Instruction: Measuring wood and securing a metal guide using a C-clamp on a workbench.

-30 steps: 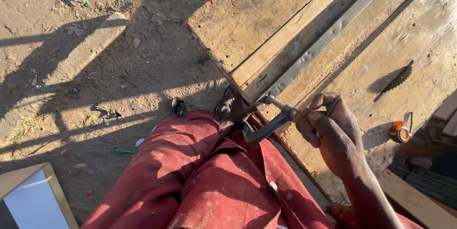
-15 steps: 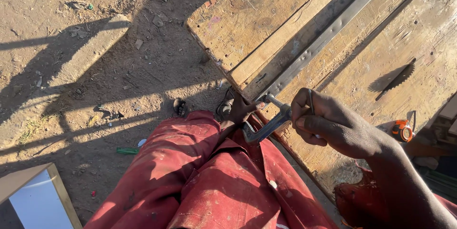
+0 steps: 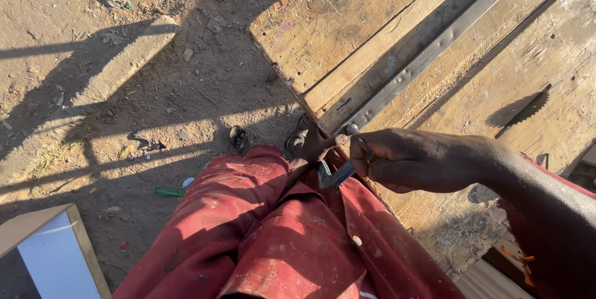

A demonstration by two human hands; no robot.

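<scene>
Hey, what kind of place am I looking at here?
Probably an outdoor, open-air workshop or yard. A rough wooden workbench stands on bare, littered dirt ground in low sunlight, and a long metal strip lies across the bench while the right hand grips a metal tool.

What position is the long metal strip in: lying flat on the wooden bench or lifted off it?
Lying flat: the metal strip rests along the wooden bench, its near end at the right hand.
</scene>
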